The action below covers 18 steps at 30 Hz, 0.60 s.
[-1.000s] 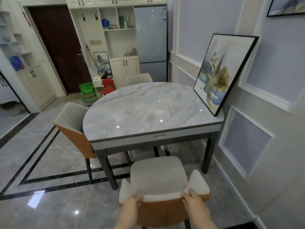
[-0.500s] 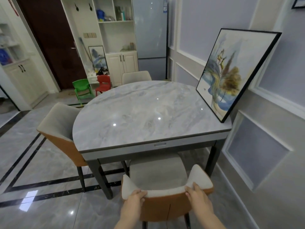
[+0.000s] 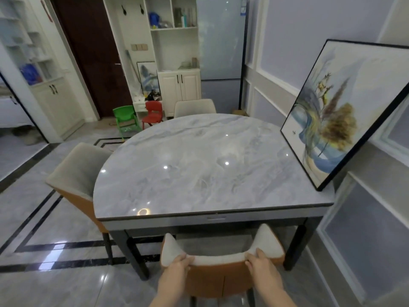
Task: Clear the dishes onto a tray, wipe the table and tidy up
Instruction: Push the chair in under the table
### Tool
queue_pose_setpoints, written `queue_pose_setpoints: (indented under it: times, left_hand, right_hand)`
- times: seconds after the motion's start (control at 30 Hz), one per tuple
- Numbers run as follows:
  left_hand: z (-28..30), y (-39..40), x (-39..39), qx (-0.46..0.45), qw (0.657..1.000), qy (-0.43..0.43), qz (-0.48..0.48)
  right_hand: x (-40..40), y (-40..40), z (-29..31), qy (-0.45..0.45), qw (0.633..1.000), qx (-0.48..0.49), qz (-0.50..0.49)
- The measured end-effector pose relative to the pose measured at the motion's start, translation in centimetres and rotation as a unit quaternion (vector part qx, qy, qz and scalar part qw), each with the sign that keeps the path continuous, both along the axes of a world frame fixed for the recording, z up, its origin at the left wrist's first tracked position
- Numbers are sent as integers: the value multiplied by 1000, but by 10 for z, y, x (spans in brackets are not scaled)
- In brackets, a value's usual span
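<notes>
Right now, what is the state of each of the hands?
Left hand: closed, gripping the chair backrest.
Right hand: closed, gripping the same backrest.

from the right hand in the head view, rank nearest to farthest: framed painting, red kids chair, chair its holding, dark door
From the right hand:
1. Chair being held, gripped at its backrest top, tucked under the table's near edge.
2. Framed painting, on the table's right side, leaning on the wall.
3. Red kids chair, on the floor past the table's far side.
4. Dark door, back left, behind it.
</notes>
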<state>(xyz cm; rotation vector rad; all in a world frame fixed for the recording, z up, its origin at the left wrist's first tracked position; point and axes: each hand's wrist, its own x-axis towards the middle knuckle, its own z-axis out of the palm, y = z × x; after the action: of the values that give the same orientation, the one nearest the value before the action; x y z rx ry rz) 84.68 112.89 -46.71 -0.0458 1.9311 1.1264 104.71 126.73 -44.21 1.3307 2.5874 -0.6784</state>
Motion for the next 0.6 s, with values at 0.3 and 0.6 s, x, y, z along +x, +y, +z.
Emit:
queue_pose_setpoints:
  times: [0.3,0.6]
  left_hand:
    - [14,18,-22,40,999,-11,0]
    - [18,15,-22,39,999,25,4]
  right_hand:
    - [-23,38,-4,-36,998,8,54]
    - [-24,39,1,-27,997,32,64]
